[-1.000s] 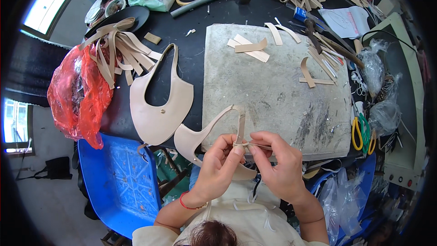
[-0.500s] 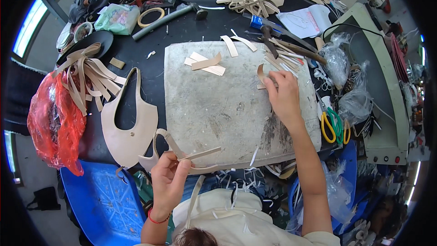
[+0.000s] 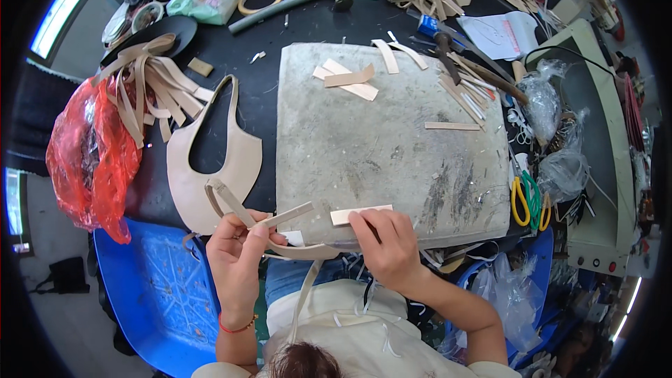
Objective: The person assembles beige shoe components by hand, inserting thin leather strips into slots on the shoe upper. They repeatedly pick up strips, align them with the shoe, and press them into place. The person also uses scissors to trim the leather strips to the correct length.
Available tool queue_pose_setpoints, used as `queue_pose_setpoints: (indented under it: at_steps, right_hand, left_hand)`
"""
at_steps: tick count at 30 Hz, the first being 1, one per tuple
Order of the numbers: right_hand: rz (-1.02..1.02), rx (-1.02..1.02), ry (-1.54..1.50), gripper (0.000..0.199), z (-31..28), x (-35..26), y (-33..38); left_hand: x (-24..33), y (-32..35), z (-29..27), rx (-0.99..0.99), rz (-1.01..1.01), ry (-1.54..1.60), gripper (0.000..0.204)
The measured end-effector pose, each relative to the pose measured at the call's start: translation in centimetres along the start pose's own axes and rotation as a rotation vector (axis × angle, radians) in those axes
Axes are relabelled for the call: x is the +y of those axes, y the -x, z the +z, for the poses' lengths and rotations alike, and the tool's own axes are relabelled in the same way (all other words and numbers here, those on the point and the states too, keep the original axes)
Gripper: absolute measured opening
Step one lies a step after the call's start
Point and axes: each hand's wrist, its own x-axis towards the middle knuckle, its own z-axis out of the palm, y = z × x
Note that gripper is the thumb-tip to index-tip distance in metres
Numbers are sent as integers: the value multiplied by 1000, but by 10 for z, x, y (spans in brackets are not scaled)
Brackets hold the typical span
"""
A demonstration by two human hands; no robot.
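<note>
At the near left edge of the grey work slab point(image 3: 392, 161), my left hand point(image 3: 238, 255) pinches a beige leather bag piece point(image 3: 308, 253) with a looped strap. A narrow strap end sticks out rightward past its fingers. My right hand point(image 3: 388, 245) grips a short, pale leather strip point(image 3: 360, 215) between thumb and fingers, low over the slab's near edge. The strip is apart from the piece in my left hand. Beyond my left hand lies a flat beige bag panel point(image 3: 210, 161) with a tall handle loop. My fingers partly hide both held pieces.
Several cut strips point(image 3: 350, 80) and a single thin strip point(image 3: 451, 126) lie on the slab. Scissors point(image 3: 519, 199) rest at its right side, near a hammer point(image 3: 444, 45). A red plastic bag point(image 3: 87, 161) and strap bundle point(image 3: 150, 77) sit left, above a blue tub point(image 3: 161, 287).
My right hand has come from the slab's far right to its near edge, carrying the short leather strip. My left hand keeps its hold on the bag piece. The whole view has shifted slightly.
</note>
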Motion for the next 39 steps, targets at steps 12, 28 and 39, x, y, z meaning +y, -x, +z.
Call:
queue_pose_setpoints:
  at_steps: [12,28,39]
  right_hand:
    - [834,-181,-1071,14,-57,23,-23]
    - [769,-225,-515,17,-33,22,-18]
    - [553,-29,-252,13,-65,55,-30]
  left_hand:
    - [-16,4,59,-252,-152,-52,16]
    - [-43,-11,80,-139,261,-826,20]
    - [12,10,35,-24,246,-583,18]
